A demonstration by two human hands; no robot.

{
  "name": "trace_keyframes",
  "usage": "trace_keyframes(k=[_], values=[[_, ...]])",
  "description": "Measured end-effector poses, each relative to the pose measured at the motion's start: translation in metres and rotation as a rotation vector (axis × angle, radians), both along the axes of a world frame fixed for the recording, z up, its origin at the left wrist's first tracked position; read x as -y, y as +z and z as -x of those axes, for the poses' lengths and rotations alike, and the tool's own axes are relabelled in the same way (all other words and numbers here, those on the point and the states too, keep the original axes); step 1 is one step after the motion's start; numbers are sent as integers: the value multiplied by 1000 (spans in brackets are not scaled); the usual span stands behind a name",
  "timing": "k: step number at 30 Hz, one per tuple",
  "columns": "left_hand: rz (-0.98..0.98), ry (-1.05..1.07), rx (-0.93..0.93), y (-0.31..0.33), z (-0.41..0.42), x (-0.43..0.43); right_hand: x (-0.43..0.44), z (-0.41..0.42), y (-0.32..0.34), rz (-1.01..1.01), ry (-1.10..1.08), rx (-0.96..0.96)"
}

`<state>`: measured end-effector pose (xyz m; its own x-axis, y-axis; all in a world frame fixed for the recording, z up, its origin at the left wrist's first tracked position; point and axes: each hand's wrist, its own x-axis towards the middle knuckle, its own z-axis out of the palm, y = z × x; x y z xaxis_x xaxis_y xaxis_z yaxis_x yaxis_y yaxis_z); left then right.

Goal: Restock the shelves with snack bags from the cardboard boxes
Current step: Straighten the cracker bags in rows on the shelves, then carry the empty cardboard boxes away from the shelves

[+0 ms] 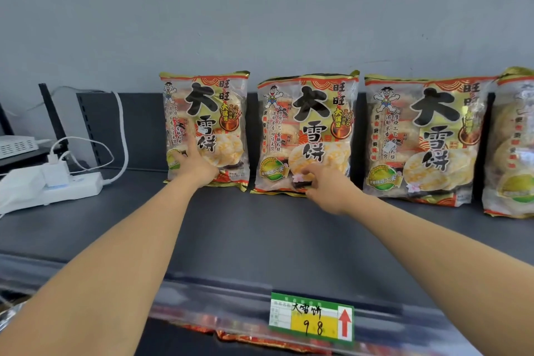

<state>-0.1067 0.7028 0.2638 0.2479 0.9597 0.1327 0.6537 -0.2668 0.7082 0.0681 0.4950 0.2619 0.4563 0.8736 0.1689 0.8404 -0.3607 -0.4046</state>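
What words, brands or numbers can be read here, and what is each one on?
"旺旺": top right of the snack bags.
"大雪饼": big black characters down each front.
"大满足": round red badge, middle bag.
"厚烧工艺 香酥松脆 浓郁米香 回味无穷": vertical columns, same bag.
"大雪饼", "9 8": handwritten on the price tag, beside a red arrow.
Too blurred: green badges, the tag's printed headings.

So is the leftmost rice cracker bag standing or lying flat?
Upright. The leftmost rice cracker bag stands on its bottom edge on the shelf, top seam up, with the left hand touching its front.
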Motion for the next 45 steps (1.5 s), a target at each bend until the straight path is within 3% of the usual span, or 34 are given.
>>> trace_keyframes(k=[11,16,20,25,36,45], values=[[-19,-12,7,-1,8,0,-9,18,2,29,4,20],[-187,-10,-106,4,8,46,0,37,7,15,24,69],[-321,-175,-211,18,15,93,9,55,14,28,23,138],[-469,-416,-213,28,47,147,37,88,16,19,18,251],[-651,-884,-45,9,101,282,171,164,-10,-39,-233,390],[-770,-1119,-324,-58,88,398,325,159,-65,136,-430,443]])
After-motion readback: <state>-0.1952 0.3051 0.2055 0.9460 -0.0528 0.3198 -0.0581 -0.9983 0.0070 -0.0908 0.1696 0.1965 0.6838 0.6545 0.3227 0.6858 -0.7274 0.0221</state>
